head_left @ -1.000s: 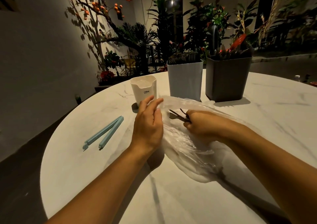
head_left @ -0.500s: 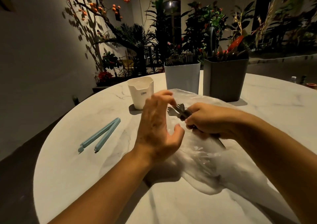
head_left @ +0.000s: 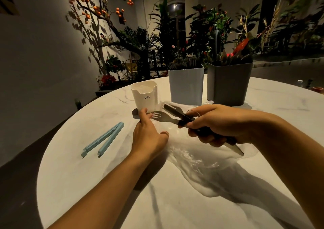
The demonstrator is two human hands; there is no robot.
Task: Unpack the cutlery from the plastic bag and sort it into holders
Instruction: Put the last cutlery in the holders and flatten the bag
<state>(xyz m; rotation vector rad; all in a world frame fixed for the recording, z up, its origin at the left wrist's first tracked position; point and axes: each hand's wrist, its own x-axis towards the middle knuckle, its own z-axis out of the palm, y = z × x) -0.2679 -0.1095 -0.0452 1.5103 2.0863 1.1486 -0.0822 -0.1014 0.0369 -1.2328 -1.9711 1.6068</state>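
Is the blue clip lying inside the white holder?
No, the blue clip lies open on the table, left of the white holder.

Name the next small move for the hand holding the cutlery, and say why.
Probably carry the cutlery bundle toward the white holder: the right hand already grips it clear of the plastic bag, and that holder's open top stands just beyond the fork tines.

Left forearm enters from the lower left, extended forward and low over the surface; left hand (head_left: pixel 149 135) palm-down, fingers straight and relaxed, fingertips (head_left: pixel 144 112) pointing away from the body, holding nothing. Right forearm enters from the right edge, raised above the surface; right hand (head_left: pixel 220 123) turned knuckles-up, fingers curled under and thumb forward in a closed grip around a bundle of cutlery (head_left: pixel 172 117).
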